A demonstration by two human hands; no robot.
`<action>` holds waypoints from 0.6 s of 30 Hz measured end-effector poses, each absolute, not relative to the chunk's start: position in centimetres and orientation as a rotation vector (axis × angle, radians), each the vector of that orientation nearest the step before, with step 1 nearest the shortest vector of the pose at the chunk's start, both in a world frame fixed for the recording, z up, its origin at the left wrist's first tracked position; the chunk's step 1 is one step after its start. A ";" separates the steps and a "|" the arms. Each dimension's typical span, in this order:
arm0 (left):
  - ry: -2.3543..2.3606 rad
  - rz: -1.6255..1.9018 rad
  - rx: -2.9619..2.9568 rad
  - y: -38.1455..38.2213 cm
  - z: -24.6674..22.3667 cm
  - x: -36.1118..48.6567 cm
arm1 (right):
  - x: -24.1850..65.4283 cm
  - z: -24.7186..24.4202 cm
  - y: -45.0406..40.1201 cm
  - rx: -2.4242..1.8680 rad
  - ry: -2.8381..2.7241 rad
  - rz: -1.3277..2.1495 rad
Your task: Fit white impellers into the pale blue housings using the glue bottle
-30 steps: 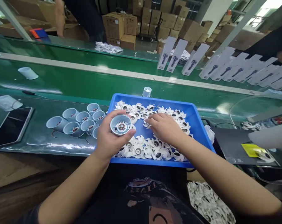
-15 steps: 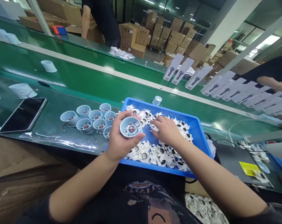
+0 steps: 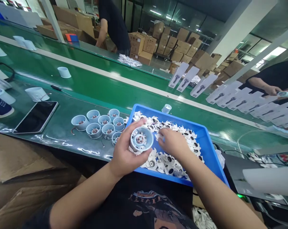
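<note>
Head view: One hand gripping a cup, the other among fan wheels

A worker's left hand (image 3: 128,151) is clamping a pale-blue cup (image 3: 141,145) above the left side of a blue tray (image 3: 208,154), thumb and fingers wrapping around its outer wall. Its mouth is facing the camera, showing a coil-like core at the bottom. The right hand (image 3: 173,143) is hovering over the tray, fingertips curling together beside a white fan wheel (image 3: 159,137); whether they are clamping on it cannot be told.

Judging by the pose, the step in hand is picking out a wheel while the cup is being held ready. The next move is probably calling for a light pinch that spares the thin blades, with the cup staying steady.

White fan wheels (image 3: 152,163) are lying loosely in the tray, many showing dark hubs. Left of it, eight similar cups (image 3: 80,128) are standing close together on the bench, the nearest partly hidden by the left hand; those seen clearly are holding reddish-brown cores. Just beyond the tray, a lone cup (image 3: 166,109) is sitting with contents too small to identify.
</note>
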State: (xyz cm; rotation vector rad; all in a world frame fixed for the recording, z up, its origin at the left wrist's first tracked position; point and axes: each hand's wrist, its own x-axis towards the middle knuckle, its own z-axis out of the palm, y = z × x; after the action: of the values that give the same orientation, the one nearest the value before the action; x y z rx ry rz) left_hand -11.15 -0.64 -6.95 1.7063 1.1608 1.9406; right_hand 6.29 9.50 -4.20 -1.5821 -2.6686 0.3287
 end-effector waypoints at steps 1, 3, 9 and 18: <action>1.196 1.850 1.728 -1.2 -6.9 -11.4 | 6.9 -3.6 8.8 -1.482 -2.608 0.433; 1.348 1.667 1.781 -2.1 -6.8 -11.6 | 8.1 -2.5 7.4 -1.259 -2.489 0.647; 1.490 1.361 2.192 -1.7 -5.8 -11.1 | 8.6 0.1 3.2 -0.827 -2.319 0.813; 1.480 1.431 2.482 -1.9 -5.7 -9.6 | 7.3 -1.4 2.8 -0.805 -2.479 0.462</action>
State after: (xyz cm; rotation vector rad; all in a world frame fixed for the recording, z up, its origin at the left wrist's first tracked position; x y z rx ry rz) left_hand -9.56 -1.90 -5.68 2.4821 1.4796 1.4314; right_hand 7.30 2.76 -1.41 -0.8053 -2.4793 0.4624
